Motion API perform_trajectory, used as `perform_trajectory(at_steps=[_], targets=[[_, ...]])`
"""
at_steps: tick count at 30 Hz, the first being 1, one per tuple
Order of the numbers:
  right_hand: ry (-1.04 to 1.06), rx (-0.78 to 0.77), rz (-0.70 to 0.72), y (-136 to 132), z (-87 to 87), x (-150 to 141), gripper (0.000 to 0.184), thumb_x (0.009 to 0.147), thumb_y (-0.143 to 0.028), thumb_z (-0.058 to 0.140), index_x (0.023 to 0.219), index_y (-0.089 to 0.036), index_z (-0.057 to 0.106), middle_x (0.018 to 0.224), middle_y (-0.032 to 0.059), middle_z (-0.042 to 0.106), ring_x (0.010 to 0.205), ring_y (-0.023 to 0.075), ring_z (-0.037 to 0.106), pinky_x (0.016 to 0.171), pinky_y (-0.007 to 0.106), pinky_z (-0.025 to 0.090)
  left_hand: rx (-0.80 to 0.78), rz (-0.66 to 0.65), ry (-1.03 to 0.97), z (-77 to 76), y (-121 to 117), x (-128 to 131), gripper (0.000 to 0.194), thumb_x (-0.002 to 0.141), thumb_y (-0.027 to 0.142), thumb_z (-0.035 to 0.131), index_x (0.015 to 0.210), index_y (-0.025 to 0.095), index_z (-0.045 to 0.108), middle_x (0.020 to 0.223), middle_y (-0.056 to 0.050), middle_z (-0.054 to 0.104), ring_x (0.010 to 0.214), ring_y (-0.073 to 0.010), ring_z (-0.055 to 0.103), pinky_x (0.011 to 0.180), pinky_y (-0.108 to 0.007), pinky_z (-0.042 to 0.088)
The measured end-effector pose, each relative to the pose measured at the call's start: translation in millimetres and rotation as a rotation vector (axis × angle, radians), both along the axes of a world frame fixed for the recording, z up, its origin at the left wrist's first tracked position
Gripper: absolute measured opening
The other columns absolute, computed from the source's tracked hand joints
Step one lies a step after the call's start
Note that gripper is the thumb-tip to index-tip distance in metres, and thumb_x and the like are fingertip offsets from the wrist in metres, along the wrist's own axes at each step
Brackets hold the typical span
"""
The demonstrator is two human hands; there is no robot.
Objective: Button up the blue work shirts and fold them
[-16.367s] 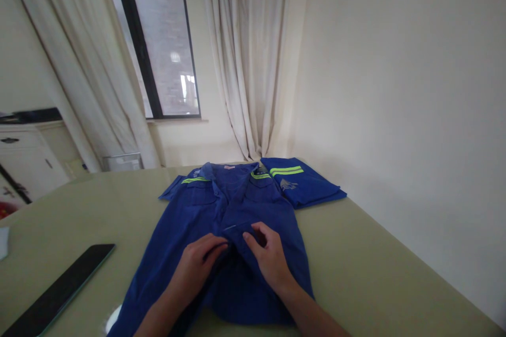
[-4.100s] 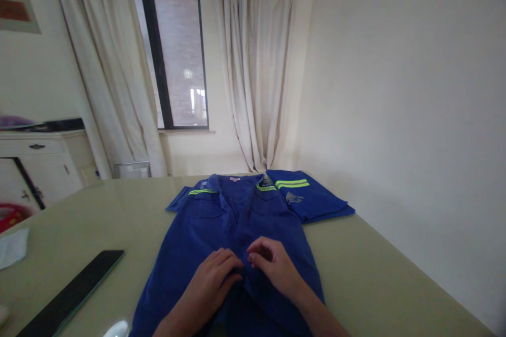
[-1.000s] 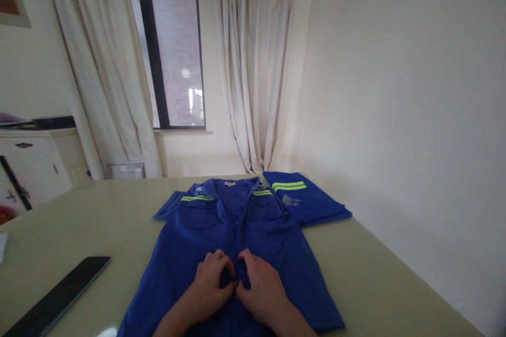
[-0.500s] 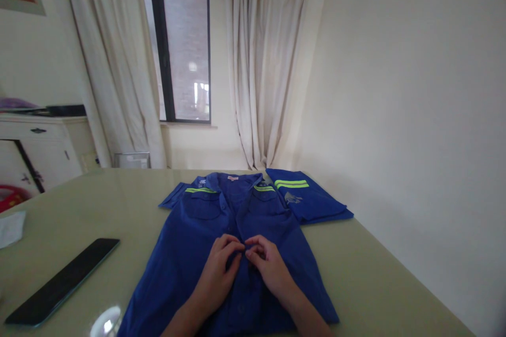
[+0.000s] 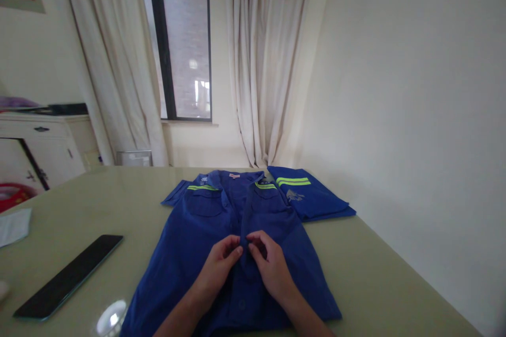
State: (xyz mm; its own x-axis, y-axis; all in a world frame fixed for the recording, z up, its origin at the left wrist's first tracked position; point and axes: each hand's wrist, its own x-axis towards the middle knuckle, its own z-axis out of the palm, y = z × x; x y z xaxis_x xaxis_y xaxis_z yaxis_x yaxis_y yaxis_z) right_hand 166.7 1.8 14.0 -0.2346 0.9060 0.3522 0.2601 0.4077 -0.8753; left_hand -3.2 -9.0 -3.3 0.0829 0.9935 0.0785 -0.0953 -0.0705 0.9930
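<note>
A blue work shirt [image 5: 190,242] with neon-yellow chest stripes lies face up on the pale green table [image 5: 375,284], collar away from me. My left hand [image 5: 218,264] and my right hand [image 5: 268,263] meet at the shirt's front placket, about halfway down. Both hands pinch the placket's edges with curled fingers, thumbs almost touching. What lies between the fingertips is too small to make out beyond the cloth.
A folded blue garment [image 5: 312,199] with yellow stripes lies at the table's far right. A long black flat object [image 5: 69,275] rests at the left, a white cloth [image 5: 13,225] beyond it. A white cabinet [image 5: 35,147], curtains and a window stand behind.
Both hands have stayed together on the placket and shifted slightly up it since a second ago; the view tilted a little. The shirt lies as before.
</note>
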Motion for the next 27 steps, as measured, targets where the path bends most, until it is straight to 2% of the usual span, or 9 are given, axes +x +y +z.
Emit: perform_trajectory(at_steps=[3,6,9,12,15,19,24,27], targets=[[-0.041,0.057,-0.022,-2.2,0.8,0.6,0.022,0.095,-0.027,0.054,0.11,-0.022,0.068,0.096,0.0044,0.071,0.089,0.0191,0.066,0.083,0.03,0.051,-0.066,0.003,-0.143,-1.0,0.1,0.7,0.044,0.072,0.048,0.081,0.102,0.018,0.071,0.098,-0.006,0.074,0.097,-0.0229,0.067,0.092,-0.035,0.05],[-0.076,0.09,-0.028,-4.2,1.8,0.7,0.023,0.097,-0.026,0.051,0.112,-0.022,0.068,0.1,0.0055,0.07,0.092,0.0196,0.066,0.086,0.031,0.052,-0.09,0.043,-0.182,-5.2,2.1,-0.3,0.051,0.067,0.048,0.086,0.106,0.019,0.071,0.101,-0.007,0.075,0.1,-0.023,0.067,0.093,-0.034,0.05],[-0.083,0.124,-0.042,-6.7,4.8,0.1,0.023,0.099,-0.027,0.048,0.111,-0.023,0.067,0.104,0.0061,0.07,0.098,0.0199,0.065,0.09,0.031,0.05,-0.097,0.053,-0.204,-9.4,4.1,-1.5,0.05,0.067,0.045,0.087,0.107,0.018,0.071,0.1,-0.007,0.076,0.097,-0.0215,0.069,0.091,-0.032,0.051],[-0.086,0.165,-0.063,-10.2,9.0,-0.9,0.019,0.099,-0.028,0.048,0.106,-0.022,0.065,0.102,0.0059,0.068,0.095,0.0193,0.064,0.087,0.029,0.051,-0.096,0.067,-0.227,-10.5,4.5,-2.1,0.049,0.07,0.043,0.086,0.109,0.018,0.07,0.1,-0.007,0.076,0.095,-0.0209,0.069,0.089,-0.031,0.052],[-0.143,0.209,-0.058,-14.4,12.4,-1.9,0.017,0.1,-0.027,0.048,0.101,-0.023,0.065,0.097,0.0051,0.066,0.09,0.0186,0.063,0.083,0.028,0.05,-0.113,0.083,-0.238,-9.4,4.6,-2.3,0.054,0.068,0.045,0.087,0.112,0.018,0.069,0.1,-0.007,0.075,0.095,-0.0216,0.07,0.088,-0.032,0.053],[-0.237,0.232,-0.044,-18.2,12.4,-3.5,0.02,0.1,-0.022,0.049,0.106,-0.025,0.067,0.099,0.0041,0.065,0.092,0.0178,0.063,0.084,0.027,0.049,-0.102,0.145,-0.234,-7.5,5.4,-2.0,0.06,0.063,0.046,0.09,0.112,0.018,0.069,0.096,-0.007,0.074,0.092,-0.0214,0.07,0.088,-0.033,0.052],[-0.25,0.241,-0.099,-20.8,8.5,-6.3,0.021,0.1,-0.023,0.047,0.108,-0.024,0.066,0.101,0.0059,0.065,0.092,0.019,0.064,0.085,0.029,0.05,-0.087,0.101,-0.221,-4.1,4.0,-2.2,0.057,0.068,0.044,0.087,0.115,0.018,0.067,0.096,-0.006,0.075,0.091,-0.0205,0.07,0.086,-0.032,0.053],[-0.238,0.221,-0.137,-22.3,6.9,-9.0,0.02,0.1,-0.028,0.048,0.106,-0.024,0.066,0.098,0.0057,0.066,0.086,0.0183,0.065,0.079,0.028,0.05,-0.036,0.089,-0.143,-0.7,2.3,-2.9,0.055,0.071,0.045,0.084,0.116,0.019,0.067,0.098,-0.007,0.075,0.095,-0.023,0.07,0.088,-0.034,0.053]])
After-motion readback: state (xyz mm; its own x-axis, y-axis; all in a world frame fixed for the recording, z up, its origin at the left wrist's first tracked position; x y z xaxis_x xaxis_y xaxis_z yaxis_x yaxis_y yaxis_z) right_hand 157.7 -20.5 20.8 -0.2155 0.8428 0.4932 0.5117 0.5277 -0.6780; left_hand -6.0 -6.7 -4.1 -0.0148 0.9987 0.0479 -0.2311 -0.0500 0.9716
